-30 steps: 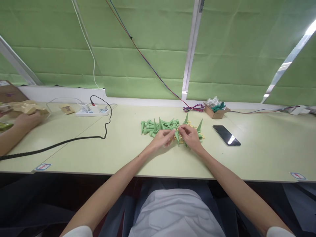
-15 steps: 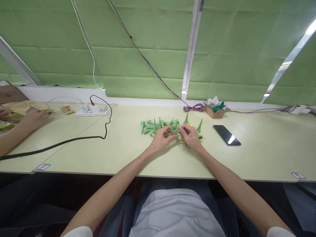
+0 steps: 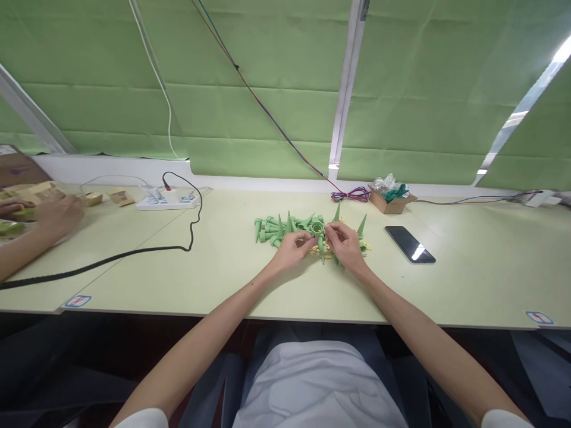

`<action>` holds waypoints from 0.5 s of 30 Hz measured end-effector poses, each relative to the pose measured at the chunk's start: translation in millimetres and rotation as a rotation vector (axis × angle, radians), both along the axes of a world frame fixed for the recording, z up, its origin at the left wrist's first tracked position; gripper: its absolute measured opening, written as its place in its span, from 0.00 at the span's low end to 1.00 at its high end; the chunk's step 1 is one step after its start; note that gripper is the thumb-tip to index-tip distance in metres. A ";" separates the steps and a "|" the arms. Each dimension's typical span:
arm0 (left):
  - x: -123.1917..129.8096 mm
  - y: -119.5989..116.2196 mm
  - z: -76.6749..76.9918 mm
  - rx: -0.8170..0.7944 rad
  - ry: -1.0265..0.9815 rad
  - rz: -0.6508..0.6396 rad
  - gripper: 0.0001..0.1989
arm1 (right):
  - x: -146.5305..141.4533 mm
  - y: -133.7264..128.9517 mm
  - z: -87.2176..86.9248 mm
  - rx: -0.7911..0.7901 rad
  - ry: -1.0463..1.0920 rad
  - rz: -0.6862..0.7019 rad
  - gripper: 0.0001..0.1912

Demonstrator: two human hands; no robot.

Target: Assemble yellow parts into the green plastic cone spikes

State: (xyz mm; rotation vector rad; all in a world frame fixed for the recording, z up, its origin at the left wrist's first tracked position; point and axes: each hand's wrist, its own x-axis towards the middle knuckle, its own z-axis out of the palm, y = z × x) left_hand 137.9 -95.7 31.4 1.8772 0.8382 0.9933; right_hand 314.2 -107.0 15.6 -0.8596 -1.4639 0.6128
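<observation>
My left hand (image 3: 292, 249) has its thumb and fingers closed on a hollow green plastic spike (image 3: 317, 228), whose round open end faces me. Just to the right, my right hand (image 3: 347, 245) is pinched at the rim of that opening; whatever lies between its fingertips is too small to make out. Many similar green cone-shaped spikes (image 3: 270, 228) lie piled behind and left of my hands, some standing point up. Small yellow pieces (image 3: 329, 247) are scattered beneath and around my hands, partly covered by them.
A black phone (image 3: 409, 244) lies to the right, below a small cardboard box (image 3: 389, 202) with clear plastic and green material. Bundled wires (image 3: 351, 195) rest by the wall. On the left are a power strip (image 3: 168, 201), a black cable (image 3: 134, 253) and another person's hand (image 3: 60, 214).
The held spike's open end has tilted toward me and shifted slightly. My left fingers have drawn closer together below it. At the left, the other person's hand has moved left.
</observation>
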 end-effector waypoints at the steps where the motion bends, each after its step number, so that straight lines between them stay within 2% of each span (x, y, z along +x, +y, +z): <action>1: -0.2 0.7 -0.2 -0.062 -0.007 -0.052 0.21 | 0.3 0.3 -0.1 0.003 0.005 -0.008 0.14; 4: -0.1 3.4 -1.0 -0.236 -0.094 -0.127 0.26 | 0.9 0.5 -0.1 0.010 -0.003 -0.023 0.15; 7: 0.7 6.6 -2.6 -0.362 -0.181 -0.144 0.30 | 0.8 -0.8 0.4 0.017 -0.035 -0.013 0.14; 15: -0.3 10.0 -6.0 -0.446 -0.213 -0.142 0.32 | 1.2 -3.7 2.0 0.032 -0.073 0.020 0.13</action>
